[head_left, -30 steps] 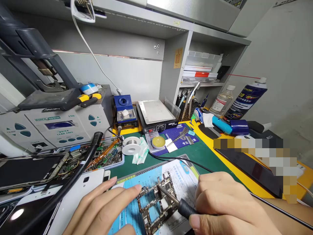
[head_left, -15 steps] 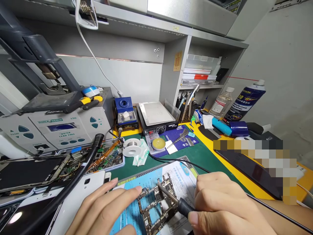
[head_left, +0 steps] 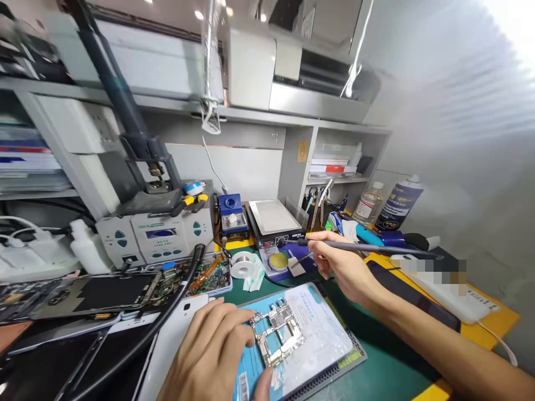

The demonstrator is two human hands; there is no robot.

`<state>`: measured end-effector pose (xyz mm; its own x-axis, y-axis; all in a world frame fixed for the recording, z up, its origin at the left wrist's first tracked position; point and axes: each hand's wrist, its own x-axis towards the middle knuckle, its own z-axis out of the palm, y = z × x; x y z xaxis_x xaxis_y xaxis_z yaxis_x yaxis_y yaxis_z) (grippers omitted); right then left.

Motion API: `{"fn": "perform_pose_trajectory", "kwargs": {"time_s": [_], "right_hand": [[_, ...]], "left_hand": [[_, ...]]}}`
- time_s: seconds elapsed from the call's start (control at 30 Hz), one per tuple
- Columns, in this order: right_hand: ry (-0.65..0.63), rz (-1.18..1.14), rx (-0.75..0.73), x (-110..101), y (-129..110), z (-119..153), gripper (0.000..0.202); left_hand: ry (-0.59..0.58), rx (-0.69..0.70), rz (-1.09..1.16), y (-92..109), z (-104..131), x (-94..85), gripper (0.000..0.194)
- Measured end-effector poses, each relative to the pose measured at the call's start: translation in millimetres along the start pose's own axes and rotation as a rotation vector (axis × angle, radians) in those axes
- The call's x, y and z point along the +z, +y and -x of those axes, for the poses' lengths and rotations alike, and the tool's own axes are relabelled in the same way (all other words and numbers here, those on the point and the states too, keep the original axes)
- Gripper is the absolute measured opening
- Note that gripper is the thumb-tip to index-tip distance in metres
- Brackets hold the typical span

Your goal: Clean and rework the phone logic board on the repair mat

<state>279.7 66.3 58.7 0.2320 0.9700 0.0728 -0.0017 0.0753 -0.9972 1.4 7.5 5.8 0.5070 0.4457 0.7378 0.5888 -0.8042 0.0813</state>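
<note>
A phone circuit board (head_left: 279,331) lies on a blue and white printed pad (head_left: 321,334). My left hand (head_left: 217,348) has its fingertips at the board's left edge and its thumb near the lower corner. My right hand (head_left: 334,262) is raised over the far side of the mat, closed around a black-handled soldering iron (head_left: 330,244), whose tip points left near the front of a black box with a flat metal top (head_left: 273,216). Just below the iron are a round tin of yellow paste (head_left: 278,261) and a small white square (head_left: 296,267).
A solder spool (head_left: 243,265) and a blue iron stand (head_left: 232,214) sit behind the pad. At left are a grey soldering station (head_left: 146,236), a thick black hose (head_left: 184,289) and a tray of boards. Bottles and a dark phone (head_left: 413,292) are at right.
My right hand has lifted the iron off the board and carried it away toward the back. My left hand stays by the board. The view has shifted, showing more of the shelves.
</note>
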Motion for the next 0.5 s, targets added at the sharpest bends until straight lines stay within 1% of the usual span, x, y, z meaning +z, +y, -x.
{"fn": "perform_pose_trajectory", "kwargs": {"time_s": [0.07,0.13,0.2,0.3,0.37,0.43,0.5], "right_hand": [[-0.041,0.020,0.075,7,-11,-11,0.023],[-0.103,0.064,0.108,17,-25,-22,0.014],[-0.161,0.143,0.125,30,-40,-35,0.014],[-0.173,0.292,0.090,56,-60,-61,0.021],[-0.173,0.383,0.059,76,-70,-79,0.022],[-0.174,0.458,0.022,98,-77,-96,0.025],[-0.184,0.516,-0.019,118,-81,-108,0.028]], "left_hand": [[0.012,0.002,-0.001,-1,0,-1.8,0.019],[0.015,0.013,-0.013,0,0,-1.3,0.019],[0.025,0.002,-0.015,3,1,1.9,0.018],[0.084,-0.043,0.020,6,3,9.4,0.015],[0.108,-0.027,0.032,5,4,13.3,0.016],[0.112,-0.011,0.035,5,4,13.7,0.017],[0.106,-0.005,0.041,5,2,10.3,0.019]]}}
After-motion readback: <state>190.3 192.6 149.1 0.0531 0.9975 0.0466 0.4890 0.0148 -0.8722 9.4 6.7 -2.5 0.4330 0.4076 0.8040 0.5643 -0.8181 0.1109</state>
